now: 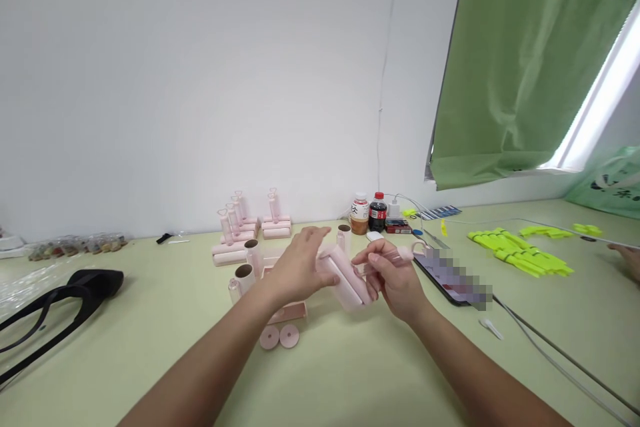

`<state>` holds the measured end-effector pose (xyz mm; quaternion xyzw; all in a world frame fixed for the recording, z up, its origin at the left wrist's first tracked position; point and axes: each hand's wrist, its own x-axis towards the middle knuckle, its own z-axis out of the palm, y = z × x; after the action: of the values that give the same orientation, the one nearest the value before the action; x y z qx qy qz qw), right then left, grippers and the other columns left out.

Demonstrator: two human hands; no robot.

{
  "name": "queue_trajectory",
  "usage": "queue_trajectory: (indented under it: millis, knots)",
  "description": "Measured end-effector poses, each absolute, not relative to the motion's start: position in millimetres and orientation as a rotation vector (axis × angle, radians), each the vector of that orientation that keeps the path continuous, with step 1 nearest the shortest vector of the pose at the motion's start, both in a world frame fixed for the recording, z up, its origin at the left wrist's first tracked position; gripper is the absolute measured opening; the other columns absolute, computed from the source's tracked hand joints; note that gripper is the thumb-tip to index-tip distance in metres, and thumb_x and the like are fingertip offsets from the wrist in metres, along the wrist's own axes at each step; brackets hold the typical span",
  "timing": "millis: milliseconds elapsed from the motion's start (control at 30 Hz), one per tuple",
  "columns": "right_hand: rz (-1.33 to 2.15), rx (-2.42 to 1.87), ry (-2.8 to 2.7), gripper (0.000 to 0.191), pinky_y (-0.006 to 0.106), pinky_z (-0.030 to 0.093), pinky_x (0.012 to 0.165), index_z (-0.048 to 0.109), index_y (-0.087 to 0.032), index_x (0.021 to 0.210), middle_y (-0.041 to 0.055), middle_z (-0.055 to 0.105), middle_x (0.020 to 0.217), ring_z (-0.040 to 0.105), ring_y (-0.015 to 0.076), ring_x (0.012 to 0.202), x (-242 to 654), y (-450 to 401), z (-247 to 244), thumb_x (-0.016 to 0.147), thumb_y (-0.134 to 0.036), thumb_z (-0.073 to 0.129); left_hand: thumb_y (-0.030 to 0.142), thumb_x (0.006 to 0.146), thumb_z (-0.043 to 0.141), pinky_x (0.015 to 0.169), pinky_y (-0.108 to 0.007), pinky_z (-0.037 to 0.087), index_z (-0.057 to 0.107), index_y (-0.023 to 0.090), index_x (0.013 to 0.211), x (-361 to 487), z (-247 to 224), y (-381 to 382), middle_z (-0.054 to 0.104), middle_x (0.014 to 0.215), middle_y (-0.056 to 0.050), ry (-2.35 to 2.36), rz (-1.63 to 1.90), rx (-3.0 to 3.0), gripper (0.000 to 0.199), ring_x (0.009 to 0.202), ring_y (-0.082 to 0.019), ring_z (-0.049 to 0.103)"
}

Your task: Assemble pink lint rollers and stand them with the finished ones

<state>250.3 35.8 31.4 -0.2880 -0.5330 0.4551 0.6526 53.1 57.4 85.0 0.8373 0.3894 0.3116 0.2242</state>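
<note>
A pale pink lint roller [345, 278] is held tilted over the table, its clear-and-pink handle pointing right. Around that handle my right hand [397, 280] is closed, fingertips along the roller's side. My left hand [300, 265] is at the roller's left end, fingers spread apart, with the thumb by its edge; whether it touches is hard to tell. Below and left of that hand, two pink discs [279, 337] lie flat beside a pink casing [293, 311] that the left arm partly covers. Paper-cored rolls [245, 278] stand upright left of the arm; another roll [344, 235] stands behind the held roller.
Several similar lint rollers [233, 230] stand along the wall. Two bottles [369, 215], a phone [450, 279], cables [545, 347] and neon-yellow strips [520, 250] are to the right. Black straps [75, 293] lie left. Another person's hand [627, 260] shows at the right edge.
</note>
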Motion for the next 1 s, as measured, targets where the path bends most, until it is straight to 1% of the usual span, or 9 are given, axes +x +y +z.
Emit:
queue_trajectory:
  millis: [100,167,233,367,467,500,633,800,1000]
  knots:
    - [0.966,-0.704,-1.391,0.022,0.02,0.041,0.037,0.057,-0.018,0.084,0.0024,0.069,0.077,0.048,0.0062,0.04,251,28,30,0.081,-0.038,0.068,0.03,0.069,0.073,0.097,-0.042,0.041,0.053,0.026,0.127,61,116,49,0.056,0.13,-0.009,1.017,0.454,2.805,0.062,0.12,-0.031,0.05]
    - [0.918,-0.712,-1.472,0.021,0.021,0.045,0.041,0.06,-0.018,0.085,0.0028,0.067,0.074,0.052,0.0084,0.047,248,22,29,0.083,-0.037,0.067,0.037,0.07,0.071,0.08,-0.036,0.046,0.06,0.025,0.113,70,131,45,0.067,0.107,-0.007,1.03,0.087,2.899,0.046,0.099,-0.027,0.061]
    - [0.87,-0.707,-1.502,0.019,0.023,0.049,0.046,0.062,-0.018,0.086,0.0033,0.066,0.075,0.056,0.0107,0.053,245,18,27,0.085,-0.037,0.066,0.041,0.07,0.069,0.065,-0.031,0.045,0.064,0.024,0.099,79,139,46,0.069,0.086,-0.004,1.07,-0.188,2.882,0.034,0.079,-0.023,0.063]
    - [0.782,-0.684,-1.487,0.02,0.03,0.056,0.056,0.062,-0.02,0.095,0.0057,0.067,0.087,0.062,0.0141,0.062,242,19,30,0.086,-0.037,0.065,0.042,0.071,0.062,0.053,-0.029,0.038,0.066,0.021,0.081,88,149,59,0.066,0.071,-0.003,1.059,-0.309,2.954,0.024,0.063,-0.02,0.06]
    - [0.697,-0.632,-1.409,0.028,0.033,0.059,0.062,0.059,-0.022,0.106,0.0093,0.065,0.107,0.066,0.0167,0.072,245,22,37,0.085,-0.039,0.065,0.04,0.072,0.06,0.055,-0.028,0.038,0.067,0.021,0.08,81,162,78,0.068,0.074,-0.003,1.037,-0.261,2.987,0.022,0.066,-0.019,0.06]
    - [0.67,-0.627,-1.382,0.029,0.033,0.059,0.063,0.057,-0.022,0.109,0.0092,0.065,0.108,0.066,0.017,0.073,247,22,40,0.085,-0.038,0.064,0.038,0.073,0.059,0.057,-0.027,0.039,0.068,0.023,0.084,75,168,88,0.07,0.08,-0.002,1.042,-0.22,2.974,0.022,0.071,-0.019,0.061]
    - [0.634,-0.695,-1.369,0.02,0.03,0.056,0.061,0.058,-0.022,0.105,0.0031,0.065,0.081,0.063,0.0145,0.064,254,21,45,0.089,-0.034,0.058,0.041,0.076,0.056,0.064,-0.025,0.043,0.068,0.025,0.099,36,184,138,0.07,0.103,0.0,1.278,0.073,2.767,0.03,0.085,-0.018,0.062]
    - [0.672,-0.791,-1.521,0.016,0.028,0.053,0.057,0.061,-0.019,0.096,0.0035,0.063,0.08,0.06,0.0137,0.062,247,18,39,0.089,-0.032,0.057,0.041,0.078,0.054,0.075,-0.025,0.048,0.064,0.019,0.108,-8,160,201,0.069,0.106,-0.004,1.547,0.242,2.612,0.038,0.093,-0.02,0.063]
    - [0.626,-0.844,-1.793,0.011,0.026,0.047,0.059,0.062,-0.019,0.093,0.0015,0.06,0.075,0.056,0.0129,0.063,234,15,28,0.088,-0.025,0.054,0.037,0.075,0.057,0.082,-0.026,0.049,0.066,0.019,0.107,-22,104,241,0.069,0.109,-0.005,1.63,0.134,2.564,0.038,0.097,-0.022,0.063]
